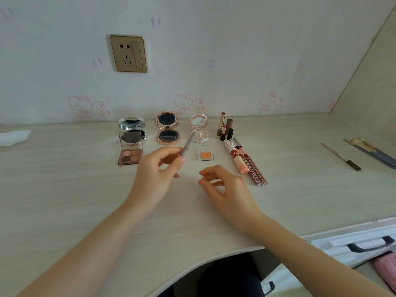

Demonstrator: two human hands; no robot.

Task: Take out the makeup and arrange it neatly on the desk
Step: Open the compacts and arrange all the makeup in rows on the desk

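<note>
Grey makeup stick (189, 143) in left hand (157, 172) grip, tip fwd.

Pale matt wood-grain worktop (64, 179); glossy silver-metallic compact (132, 130); shiny rose-gold compact (167, 127); clear glossy plastic case (199, 130); matt grey stick (188, 144); brushed gold socket plate (128, 53).

grey makeup stick (188, 143) tilted above desk (64, 179), open compacts (168, 127) behind, lipsticks (225, 126) right
</note>
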